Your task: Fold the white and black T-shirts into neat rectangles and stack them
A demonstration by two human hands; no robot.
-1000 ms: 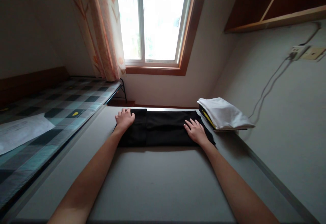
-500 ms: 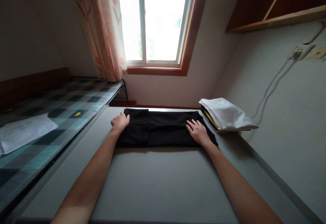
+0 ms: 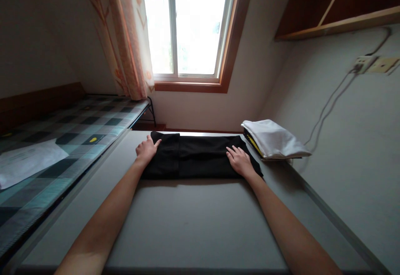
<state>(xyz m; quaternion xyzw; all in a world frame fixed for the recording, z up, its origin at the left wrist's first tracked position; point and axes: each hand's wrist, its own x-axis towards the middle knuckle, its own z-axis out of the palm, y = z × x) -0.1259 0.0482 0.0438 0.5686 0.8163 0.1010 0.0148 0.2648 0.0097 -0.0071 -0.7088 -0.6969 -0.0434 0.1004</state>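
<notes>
A folded black garment point(image 3: 200, 158) lies across the far end of a grey table point(image 3: 193, 221). My left hand point(image 3: 146, 150) rests at the garment's left end, its fingers together and a fingertip on the cloth. My right hand point(image 3: 240, 161) lies flat on the garment's right end with fingers spread. Neither hand lifts the cloth.
A folded stack with a white cloth on top point(image 3: 275, 139) sits at the table's far right corner. A bed with a checked cover point(image 3: 62, 141) and a white sheet point(image 3: 28, 160) runs along the left. Ahead are a window point(image 3: 187, 25) and curtain point(image 3: 125, 37).
My left hand has slid from on top of the garment's left end out to its left edge. My right hand has stayed flat on the right end.
</notes>
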